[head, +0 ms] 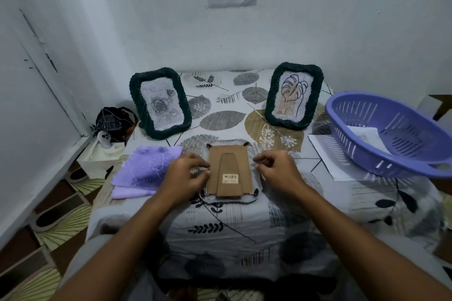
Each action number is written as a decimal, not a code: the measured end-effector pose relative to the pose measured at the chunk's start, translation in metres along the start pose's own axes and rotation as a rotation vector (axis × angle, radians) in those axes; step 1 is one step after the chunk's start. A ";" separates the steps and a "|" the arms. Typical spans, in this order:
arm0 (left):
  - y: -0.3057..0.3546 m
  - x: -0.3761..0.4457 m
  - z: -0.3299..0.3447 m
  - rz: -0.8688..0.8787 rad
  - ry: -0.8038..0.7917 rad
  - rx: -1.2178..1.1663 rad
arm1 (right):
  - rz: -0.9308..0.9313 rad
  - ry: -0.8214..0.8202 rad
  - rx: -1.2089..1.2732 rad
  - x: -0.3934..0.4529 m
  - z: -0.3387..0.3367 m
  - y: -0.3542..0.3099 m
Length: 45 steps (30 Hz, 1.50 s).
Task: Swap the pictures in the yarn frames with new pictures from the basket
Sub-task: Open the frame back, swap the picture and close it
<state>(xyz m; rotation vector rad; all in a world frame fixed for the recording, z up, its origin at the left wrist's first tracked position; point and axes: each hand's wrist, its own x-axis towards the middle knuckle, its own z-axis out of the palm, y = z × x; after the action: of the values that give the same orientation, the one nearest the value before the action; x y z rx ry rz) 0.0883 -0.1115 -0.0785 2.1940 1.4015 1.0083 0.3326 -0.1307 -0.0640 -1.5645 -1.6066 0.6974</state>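
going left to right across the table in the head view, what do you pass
purple cloth → rose frame → left hand → face-down frame → right hand → leaf frame → purple basket

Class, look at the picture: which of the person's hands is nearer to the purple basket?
The right hand. It rests at the face-down frame's right edge, just left of the purple basket; the left hand is at the frame's left edge, farther away.
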 end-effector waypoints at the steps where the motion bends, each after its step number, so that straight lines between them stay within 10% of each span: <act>1: 0.002 -0.010 0.000 -0.005 0.019 -0.008 | -0.022 -0.009 -0.039 -0.009 0.000 0.001; 45: 0.013 -0.074 0.025 -0.128 0.212 -0.095 | -0.040 0.156 -0.015 -0.076 0.027 0.007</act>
<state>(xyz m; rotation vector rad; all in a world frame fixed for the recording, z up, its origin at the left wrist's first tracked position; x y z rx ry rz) 0.0962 -0.1810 -0.1154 1.9490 1.5290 1.2619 0.3097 -0.2017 -0.0961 -1.5533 -1.5261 0.5294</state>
